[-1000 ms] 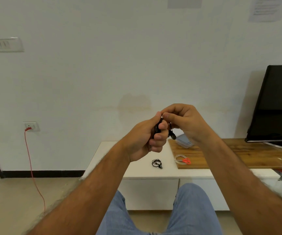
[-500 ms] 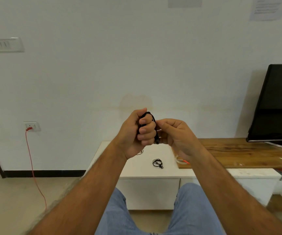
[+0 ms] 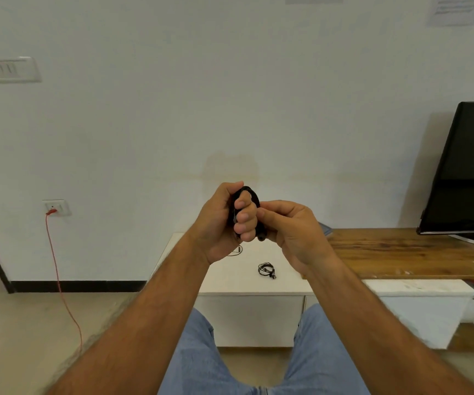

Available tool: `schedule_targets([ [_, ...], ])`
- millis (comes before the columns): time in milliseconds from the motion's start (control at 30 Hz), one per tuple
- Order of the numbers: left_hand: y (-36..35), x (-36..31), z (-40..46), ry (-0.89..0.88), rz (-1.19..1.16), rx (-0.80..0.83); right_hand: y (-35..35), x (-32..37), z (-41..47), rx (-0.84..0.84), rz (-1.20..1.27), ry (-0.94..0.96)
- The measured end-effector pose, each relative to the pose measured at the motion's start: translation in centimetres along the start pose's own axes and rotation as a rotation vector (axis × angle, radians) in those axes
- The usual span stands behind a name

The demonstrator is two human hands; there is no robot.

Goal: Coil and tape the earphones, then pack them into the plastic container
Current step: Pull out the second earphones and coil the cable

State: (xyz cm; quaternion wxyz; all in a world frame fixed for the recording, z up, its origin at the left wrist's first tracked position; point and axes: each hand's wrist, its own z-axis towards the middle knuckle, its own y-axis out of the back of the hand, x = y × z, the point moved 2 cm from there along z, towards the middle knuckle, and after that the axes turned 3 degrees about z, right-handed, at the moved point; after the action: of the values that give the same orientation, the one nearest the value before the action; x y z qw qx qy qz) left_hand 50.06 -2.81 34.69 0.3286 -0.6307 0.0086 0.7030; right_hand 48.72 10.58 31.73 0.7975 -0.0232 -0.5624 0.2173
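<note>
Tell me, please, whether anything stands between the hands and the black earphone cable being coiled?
Nothing visible does. The left hand already has the black earphone cable wound round its fingers, and the right hand pinches the cable's end beside them.

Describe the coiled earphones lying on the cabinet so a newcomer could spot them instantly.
Find the low white cabinet against the wall. On its top, below the raised hands, lies a small black coiled earphone set. Unlike the black earphones in the left hand, nothing touches it.
</note>
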Motion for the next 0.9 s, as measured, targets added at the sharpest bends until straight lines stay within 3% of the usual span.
schedule_targets([
  [600, 5.5, 4.5, 1.2, -0.045, 0.195, -0.483, -1.1, -6.6, 0.1, -0.286, -0.048, 0.024],
  [900, 12.6, 11.7, 4.4, 0.092, 0.008, -0.710, 2.4, -14.0, 4.3, -0.448, -0.041, -0.241],
])
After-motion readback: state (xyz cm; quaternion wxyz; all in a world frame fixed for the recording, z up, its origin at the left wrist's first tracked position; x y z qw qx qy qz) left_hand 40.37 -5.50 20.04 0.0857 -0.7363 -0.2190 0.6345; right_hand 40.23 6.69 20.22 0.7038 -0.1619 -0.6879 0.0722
